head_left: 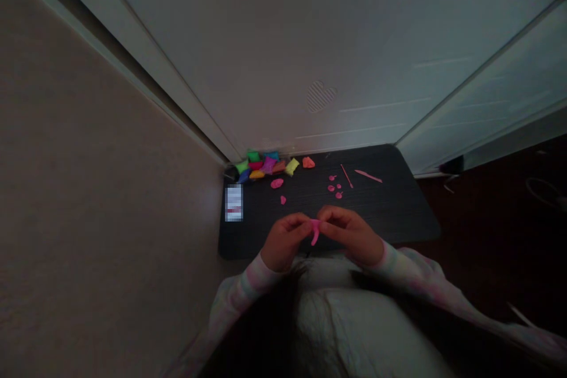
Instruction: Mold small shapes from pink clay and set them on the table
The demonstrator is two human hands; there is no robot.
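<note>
Head view: left fingers (303, 229) and right fingers (330, 230) pinch a drooping pink strip (315, 233)

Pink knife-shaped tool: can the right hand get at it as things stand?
Probably yes: nothing stands between the right hand and the pink knife-shaped tool, though that hand is holding the pink strip.

Packets (268, 165) back left on table (394, 209), tools (369, 176) farther right, piece (315, 231) between left hand (287, 239) and right hand (354, 234) near front edge

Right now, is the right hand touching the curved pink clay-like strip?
Touching. In the head view, the right hand meets the upper end of the curved pink clay-like strip at the thumb tip, no visible gap.
</note>
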